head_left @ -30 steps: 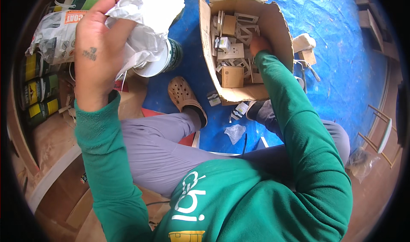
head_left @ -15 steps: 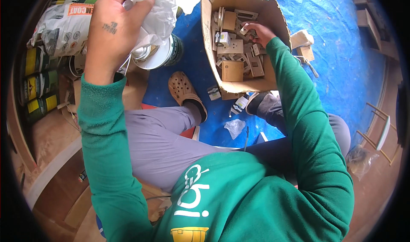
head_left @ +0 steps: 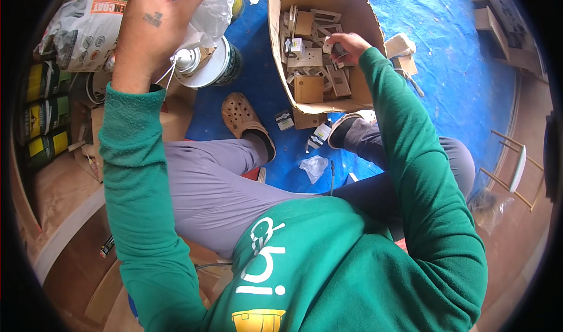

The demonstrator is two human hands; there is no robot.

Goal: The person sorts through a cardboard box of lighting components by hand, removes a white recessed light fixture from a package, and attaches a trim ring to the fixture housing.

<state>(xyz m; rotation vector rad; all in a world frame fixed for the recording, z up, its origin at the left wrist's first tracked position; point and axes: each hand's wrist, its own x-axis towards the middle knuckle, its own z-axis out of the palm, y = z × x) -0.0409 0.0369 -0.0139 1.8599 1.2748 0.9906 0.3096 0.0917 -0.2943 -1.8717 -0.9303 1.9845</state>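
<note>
My left hand (head_left: 151,33), raised at the upper left, grips a crumpled white plastic bag (head_left: 212,22) by its edge. Inside an open cardboard box (head_left: 366,24), my right hand (head_left: 350,46) closes its fingers round a small pale electrical fitting (head_left: 338,52), partly hidden by the fingers. Loose socket plates (head_left: 312,57) and switch frames (head_left: 338,81) lie jumbled about it. A brown carton (head_left: 309,89) and a small white box (head_left: 294,48) rest among them.
Below the bag stands a white-lidded bucket (head_left: 205,74). Paint tins (head_left: 44,112) are stacked at the left. A small box (head_left: 319,135) and clear plastic wrap (head_left: 314,168) lie on the blue sheet (head_left: 446,56) between my feet. A brush (head_left: 413,83) lies right of the carton.
The view has shifted slightly, so everything sits a little further left and up. My right hand has sunk slightly lower among the fittings; my left still grips the bag.
</note>
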